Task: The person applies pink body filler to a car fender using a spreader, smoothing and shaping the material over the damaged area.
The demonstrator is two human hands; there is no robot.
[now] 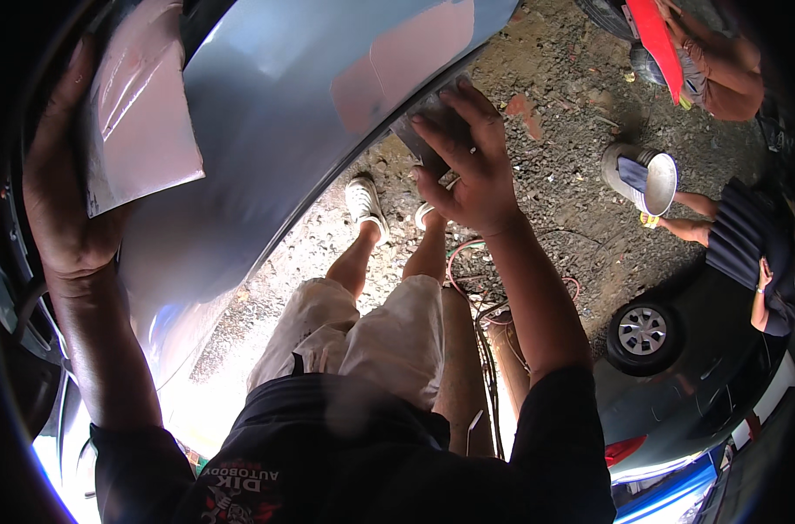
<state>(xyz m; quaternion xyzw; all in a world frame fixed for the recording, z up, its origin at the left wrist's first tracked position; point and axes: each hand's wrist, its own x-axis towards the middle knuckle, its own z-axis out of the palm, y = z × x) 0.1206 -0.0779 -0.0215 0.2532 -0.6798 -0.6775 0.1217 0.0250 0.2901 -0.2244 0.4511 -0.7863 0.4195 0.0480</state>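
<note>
A grey-blue car body panel (266, 113) slants across the upper left, with smooth pink filler patches (419, 52) near its edge. My left hand (70, 201) is closed on a flat mixing board (144, 122) smeared with pink filler; its fingers are partly hidden behind the board. My right hand (471, 166) grips a dark, flat putty spreader (422, 131) beside the panel's lower edge, close to the patches. Fingers lie over the spreader's top, the thumb on its near side. Whether the spreader touches the panel, I cannot tell.
Gravelly ground (554, 166) lies below, with hoses and cables (485, 306) near my legs. A metal bucket (655, 179) holds a dark cloth. Another person in dark clothes (746, 231) is beside a dark car (677, 393). Farther off, a person's arms (720, 65) hold a red panel (655, 39).
</note>
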